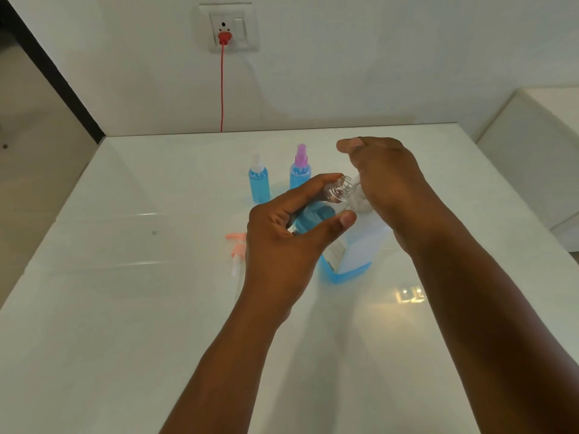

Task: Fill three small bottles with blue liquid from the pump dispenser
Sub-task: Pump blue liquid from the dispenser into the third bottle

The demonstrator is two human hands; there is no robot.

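Bottles number three on this white bench — two stand upright side by side near the back, one with a white pump top and one with a pink spray top, both holding blue liquid, both capped. The third bottle is uncapped and tilted in the left hand, whose fingers and thumb are curled around its body; its clear threaded neck points toward the nozzle of the one pump dispenser, and blue liquid shows in its lower half. The dispenser stands just behind and to the right of that hand, a white label on its front and blue liquid visible low in its base. The right hand sits on top of the dispenser's pump head, fingers bent down over it, thumb sticking out to the left. One loose orange pump cap with its white tube lies flat on the bench, left of the left hand. On the wall behind, one socket holds one red plug with a red cord hanging down.
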